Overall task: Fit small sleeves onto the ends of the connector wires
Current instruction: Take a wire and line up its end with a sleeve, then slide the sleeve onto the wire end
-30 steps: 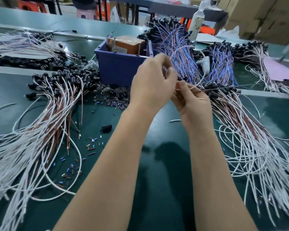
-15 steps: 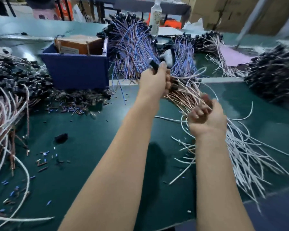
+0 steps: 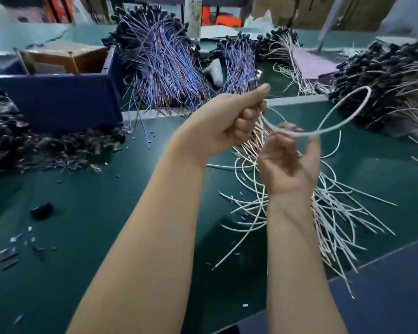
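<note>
Nearest us, at the lower left of the frame, loose small sleeves [image 3: 17, 239] lie scattered on the green desk [image 3: 130, 213], and we can see none in our hands. At lower right the pile of white wires [image 3: 328, 213] fans out beneath the right wrist. Above it the right hand [image 3: 290, 162] is turned palm-up with its fingers curled. The frame is blurred there, so we cannot tell whether it pinches anything. Half a second ago the left hand [image 3: 229, 121] was reaching into the far end of that pile. Now it has come up clenched round a single white wire [image 3: 307, 135], which loops out to the right and back across the right fingertips. We judge that a fresh wire has been drawn, and its end must next be found and sleeved. Beyond, at upper centre, lie bundles of blue wires [image 3: 164, 68], and at upper left a blue bin [image 3: 58, 100]
</note>
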{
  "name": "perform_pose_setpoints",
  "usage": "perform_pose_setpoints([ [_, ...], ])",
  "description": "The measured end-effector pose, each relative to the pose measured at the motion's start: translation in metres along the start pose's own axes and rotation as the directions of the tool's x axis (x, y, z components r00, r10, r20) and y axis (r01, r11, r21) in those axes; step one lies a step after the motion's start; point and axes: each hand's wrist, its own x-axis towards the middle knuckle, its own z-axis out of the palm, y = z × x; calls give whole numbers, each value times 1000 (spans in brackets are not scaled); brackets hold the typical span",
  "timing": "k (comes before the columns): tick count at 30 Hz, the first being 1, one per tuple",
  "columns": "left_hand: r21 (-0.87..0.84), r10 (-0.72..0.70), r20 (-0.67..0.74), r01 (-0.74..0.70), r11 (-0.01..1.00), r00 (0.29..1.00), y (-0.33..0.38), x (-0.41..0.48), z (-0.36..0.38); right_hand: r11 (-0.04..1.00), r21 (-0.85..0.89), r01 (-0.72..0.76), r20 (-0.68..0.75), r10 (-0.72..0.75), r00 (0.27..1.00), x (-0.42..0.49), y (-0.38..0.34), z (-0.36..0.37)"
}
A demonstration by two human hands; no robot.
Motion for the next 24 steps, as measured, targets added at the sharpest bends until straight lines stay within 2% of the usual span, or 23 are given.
perform_pose_setpoints([
  [2, 101, -28, -48, 32, 994, 998, -4, 0, -7, 966, 235, 104, 74, -125, 989, -3, -6, 0],
  [3, 125, -28, -98, 40, 991, 995, -5, 1, -10, 953, 258, 157, 65, -179, 982, -2, -8, 0],
  [4, 116, -19, -160, 38, 993, 987, -7, 2, -11, 959, 195, 204, 14, -210, 978, -1, -7, 1],
  [5, 75, 0, -228, 18, 997, 974, -8, 5, -12, 973, 48, 225, -72, -221, 973, 1, -5, 0],
  [6, 16, 26, -296, -22, 1000, 955, -8, 7, -13, 964, -173, 200, -176, -230, 957, 3, -3, -1],
  [7, -42, 52, -353, -71, 997, 934, -8, 9, -12, 891, -434, 136, -258, -268, 928, 4, 2, -4],
  [8, -84, 72, -393, -114, 990, 917, -8, 11, -12, 744, -665, 61, -280, -324, 904, 5, 6, -9],
  [9, -103, 82, -416, -136, 985, 906, -9, 12, -11, 577, -817, 6, -244, -355, 903, 5, 10, -14],
  [10, -98, 83, -427, -137, 986, 901, -9, 13, -10, 450, -893, -15, -185, -338, 923, 4, 13, -18],
  [11, -77, 78, -429, -122, 990, 900, -11, 13, -9, 392, -920, -14, -131, -273, 953, 2, 16, -19],
  [12, -41, 70, -425, -96, 995, 903, -12, 13, -9, 378, -926, -5, -80, -184, 980, 0, 17, -19],
  [14, 46, 58, -409, -42, 998, 910, -14, 12, -10, 427, -904, 11, 4, -17, 1000, -1, 15, -15],
  [15, 79, 51, -402, -21, 997, 914, -13, 10, -11, 449, -893, -7, 3, 22, 1000, 0, 13, -12],
  [18, 76, 19, -332, 7, 997, 943, -5, 5, -15, 435, -878, -198, -200, 42, 979, 1, 6, -10],
  [20, 59, 8, -238, 6, 998, 971, 1, 0, -14, 427, -867, -257, -265, 40, 963, 2, 7, -9],
  [21, 75, 1, -197, 14, 997, 980, 4, -2, -13, 463, -854, -236, -246, 40, 968, 1, 9, -8],
  [24, 113, -49, -118, 62, 992, 992, 9, -7, -13, 699, -715, -16, -58, -35, 998, -2, 11, 2],
])
